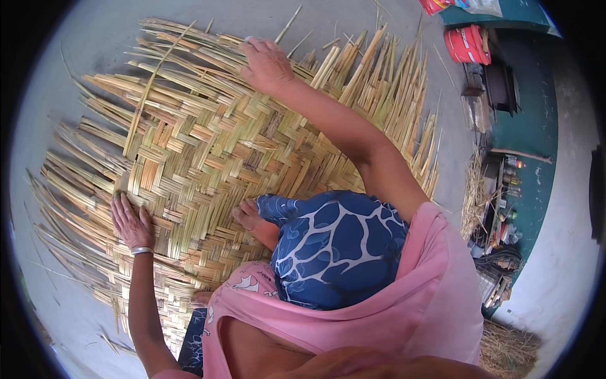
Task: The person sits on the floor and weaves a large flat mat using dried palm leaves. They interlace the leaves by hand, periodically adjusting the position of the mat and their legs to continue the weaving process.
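A large woven mat of flat, split cane-like strips (208, 151) spreads beneath me, its long loose ends fanning out at the left and far sides. My left hand (131, 221) rests flat on the mat's left part, fingers stretched out, a metal band at its wrist. At the far edge, my right hand (268, 66) is bent down over the strip ends. Its fingers look curled, and what lies under them is hidden. One long strip (151, 88) lies slantwise across the others, between my two hands. My bare foot (248, 215) is on the weave.
Grey floor (214, 12) surrounds the mat, with a few stray strips on it. Along the right stand a red bucket (467, 44), small bottles (512, 180) and other clutter against a green and white wall. Dry straw (508, 344) lies at the lower right.
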The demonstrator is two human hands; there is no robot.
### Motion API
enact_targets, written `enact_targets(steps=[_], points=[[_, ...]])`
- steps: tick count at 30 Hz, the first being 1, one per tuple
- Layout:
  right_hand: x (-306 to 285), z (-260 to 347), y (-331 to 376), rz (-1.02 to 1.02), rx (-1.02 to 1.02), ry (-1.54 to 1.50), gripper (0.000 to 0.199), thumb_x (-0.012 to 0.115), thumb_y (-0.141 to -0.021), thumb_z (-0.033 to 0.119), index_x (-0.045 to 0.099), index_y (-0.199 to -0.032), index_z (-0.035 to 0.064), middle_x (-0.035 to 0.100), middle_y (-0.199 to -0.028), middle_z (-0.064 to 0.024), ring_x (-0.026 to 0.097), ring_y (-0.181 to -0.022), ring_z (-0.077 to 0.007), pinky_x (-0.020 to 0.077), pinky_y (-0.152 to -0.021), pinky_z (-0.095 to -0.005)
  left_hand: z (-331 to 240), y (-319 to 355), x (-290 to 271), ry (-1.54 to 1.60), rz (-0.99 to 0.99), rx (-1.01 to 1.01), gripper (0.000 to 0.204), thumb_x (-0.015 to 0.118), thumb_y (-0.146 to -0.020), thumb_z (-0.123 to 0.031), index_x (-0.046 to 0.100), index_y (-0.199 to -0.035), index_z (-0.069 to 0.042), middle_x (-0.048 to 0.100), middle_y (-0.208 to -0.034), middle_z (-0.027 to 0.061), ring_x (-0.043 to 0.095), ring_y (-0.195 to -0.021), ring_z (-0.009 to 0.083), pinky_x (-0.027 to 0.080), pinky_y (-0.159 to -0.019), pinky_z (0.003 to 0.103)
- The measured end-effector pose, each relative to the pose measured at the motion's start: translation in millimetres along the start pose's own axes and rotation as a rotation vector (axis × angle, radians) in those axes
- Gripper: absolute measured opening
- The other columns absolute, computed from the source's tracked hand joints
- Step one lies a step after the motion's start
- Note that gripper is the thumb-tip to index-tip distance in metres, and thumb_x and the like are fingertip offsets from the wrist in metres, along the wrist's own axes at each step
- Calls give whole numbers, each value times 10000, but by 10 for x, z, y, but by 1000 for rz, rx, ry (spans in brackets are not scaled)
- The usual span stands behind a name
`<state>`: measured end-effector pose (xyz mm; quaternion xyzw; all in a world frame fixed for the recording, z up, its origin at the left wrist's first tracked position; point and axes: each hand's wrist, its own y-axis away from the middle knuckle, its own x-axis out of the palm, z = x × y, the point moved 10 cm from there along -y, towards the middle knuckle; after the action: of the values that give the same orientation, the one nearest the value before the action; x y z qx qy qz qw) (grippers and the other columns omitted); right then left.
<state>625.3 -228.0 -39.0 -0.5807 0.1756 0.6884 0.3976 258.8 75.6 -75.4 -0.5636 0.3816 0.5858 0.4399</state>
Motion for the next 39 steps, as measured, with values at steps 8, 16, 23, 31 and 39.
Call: enact_targets(steps=[8, 16, 23, 31, 39], points=[[390, 501, 755, 50, -85, -96, 494, 612, -891, 357, 560, -1293, 74, 464, -1413, -134, 387, -1355, -309, 315, -1116, -466, 8, 13, 6, 37, 4, 54, 645, 444, -1013, -400, 303, -1537, -50, 307, -1594, 157, 252, -1484, 342, 176, -1213, 469], [473, 490, 780, -7, -91, -75, 475, 601, -894, 369, 583, -1276, 88, 493, -1405, -123, 430, -1323, -308, 332, -1088, -467, -1313, 1644, -517, 330, 440, 898, 700, 640, -893, -459, 442, -1459, -97, 406, -1533, 136, 313, -1468, 318, 174, -1198, 574], [475, 415, 830, -79, -86, 55, 430, 601, -898, 385, 630, -1237, 123, 540, -1379, -108, 482, -1283, -277, 366, -1056, -449, -1048, 2637, 259, -160, 94, 1115, 451, 447, -1010, -221, 467, -1431, -60, 442, -1507, 103, 357, -1446, 289, 277, -1182, 529], [467, 442, 820, -77, -61, 80, 361, 554, -896, 382, 687, -1141, 153, 552, -1377, -59, 461, -1305, -229, 332, -1058, -423, -1295, 2694, 251, 20, 299, 1056, 450, 468, -995, -233, 484, -1413, -68, 455, -1491, 98, 377, -1425, 287, 292, -1164, 510], [535, 423, 809, -29, -36, 20, 395, 529, -922, 385, 650, -1217, 151, 523, -1411, -81, 433, -1345, -248, 306, -1096, -439, -1356, 2691, 307, 116, 418, 1018, 449, 488, -980, -245, 500, -1396, -76, 469, -1474, 93, 396, -1403, 285, 308, -1146, 491]])
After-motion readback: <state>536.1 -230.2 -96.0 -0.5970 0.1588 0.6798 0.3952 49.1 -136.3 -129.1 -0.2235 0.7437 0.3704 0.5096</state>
